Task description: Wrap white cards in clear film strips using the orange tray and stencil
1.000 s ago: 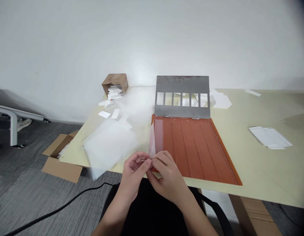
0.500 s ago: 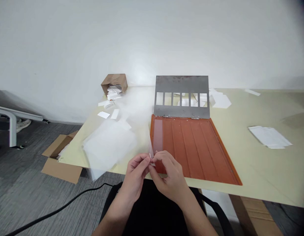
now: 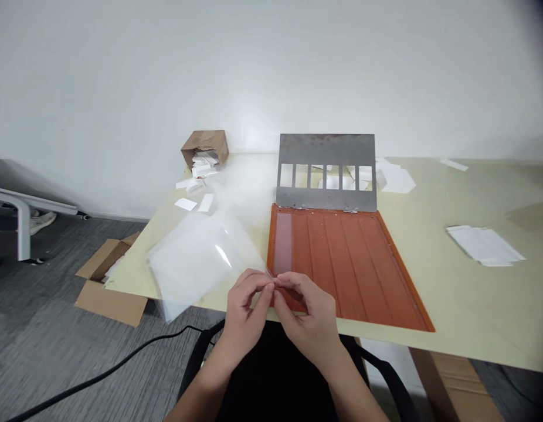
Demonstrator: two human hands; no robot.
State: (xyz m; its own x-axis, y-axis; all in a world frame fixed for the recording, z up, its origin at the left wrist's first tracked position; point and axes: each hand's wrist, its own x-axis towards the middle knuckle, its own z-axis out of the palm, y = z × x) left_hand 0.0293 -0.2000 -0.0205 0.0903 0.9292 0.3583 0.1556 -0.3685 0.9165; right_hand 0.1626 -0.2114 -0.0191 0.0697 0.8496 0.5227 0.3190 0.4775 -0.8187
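My left hand (image 3: 248,308) and my right hand (image 3: 310,310) meet at the table's front edge, thumbs and fingers pinched together. Between them is the corner of a thin clear plastic sheet (image 3: 236,249), which stretches away to the left with a bright glare on it. The exact spot they grip is mostly covered by the fingertips. Just beyond and to the right lies a reddish-brown grooved board (image 3: 346,269), with a pale strip (image 3: 283,240) in its leftmost groove. Hinged at its far edge, a grey metal plate (image 3: 326,149) with several rectangular cutouts stands raised.
More translucent sheets (image 3: 179,275) overhang the table's front left. A small cardboard box (image 3: 205,139) holding white pieces stands at the back left. White cards (image 3: 485,245) lie at right. An open carton (image 3: 108,302) and a black cable (image 3: 122,364) are on the floor.
The clear sheet has tipped over to the left from a more upright position and now catches the light. Both hands stay together, their fingers shifted slightly at the pinched corner.
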